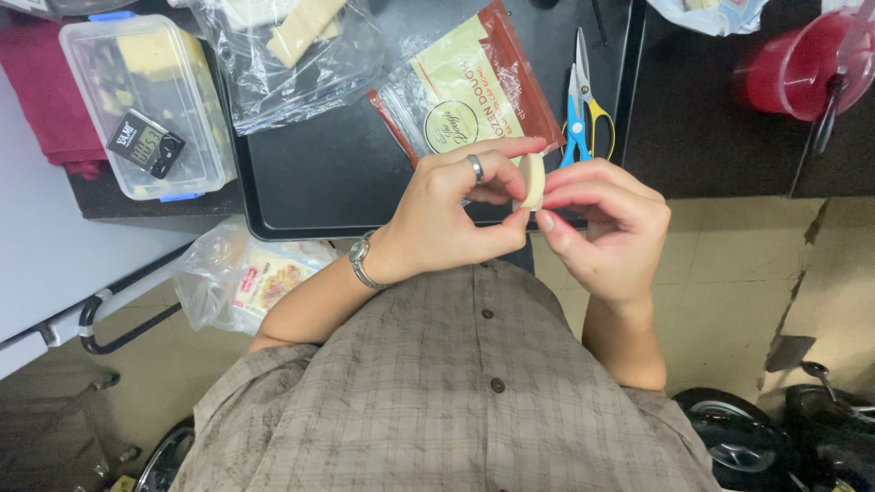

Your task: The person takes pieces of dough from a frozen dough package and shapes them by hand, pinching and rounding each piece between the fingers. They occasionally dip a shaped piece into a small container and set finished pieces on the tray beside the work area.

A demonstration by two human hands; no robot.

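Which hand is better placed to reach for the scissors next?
Right, probably. The right hand sits just below the scissors on the black tray; the left hand lies farther off, and both pinch the pale dough piece.

A dark counter carries a black tray at centre, a clear lidded box at nine o'clock, and a red jug at two o'clock.
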